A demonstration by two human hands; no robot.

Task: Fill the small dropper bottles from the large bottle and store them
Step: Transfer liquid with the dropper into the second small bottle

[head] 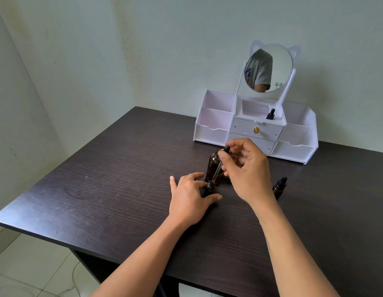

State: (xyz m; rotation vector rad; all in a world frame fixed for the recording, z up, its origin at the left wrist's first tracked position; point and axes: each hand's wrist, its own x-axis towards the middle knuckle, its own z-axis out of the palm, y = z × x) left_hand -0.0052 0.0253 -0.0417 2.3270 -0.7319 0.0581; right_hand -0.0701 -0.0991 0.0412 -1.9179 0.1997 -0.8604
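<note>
- In the mirror (280,61), the reflection shows a grey short-sleeved T-shirt (260,65) with a dark blue-purple print on its chest
- Also in the mirror, the sleeve (263,79) ends in a hem, with a bare arm below it
- In front of the mirror, both forearms are bare down to the left hand (189,198) and right hand (247,170)

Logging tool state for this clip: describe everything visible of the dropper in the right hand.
The dropper has a black bulb, a black collar and a clear, glass-looking tube. It leans, bulb uppermost, its tip at the open mouth of the small dark bottle that the left hand grips. The right hand pinches it near the collar. Any liquid inside cannot be made out.
</note>
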